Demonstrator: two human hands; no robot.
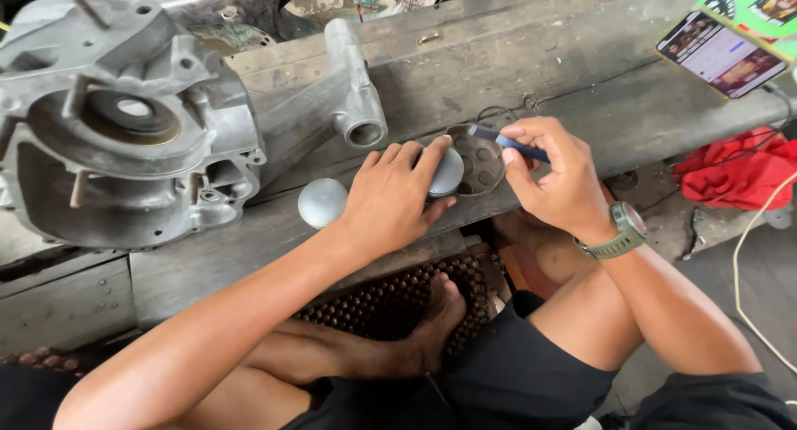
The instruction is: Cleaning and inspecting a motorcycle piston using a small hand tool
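My left hand [397, 196] presses down on a rounded grey metal cap [448, 172] that lies on the wooden plank bench [465, 73]. Right beside that cap sits a round perforated metal plate [481, 158]. My right hand [554, 177], with a green watch on the wrist, pinches a thin blue-handled tool [506, 141] whose tip points at the plate. A second grey dome-shaped cap [322, 202] rests on the plank just left of my left hand.
A large aluminium engine casing [124, 123] fills the left of the bench, with a tubular arm [357, 90] reaching toward my hands. A phone [721, 55] lies at the far right, a red cloth [739, 168] below it. My bare feet rest on a beaded mat [390, 305].
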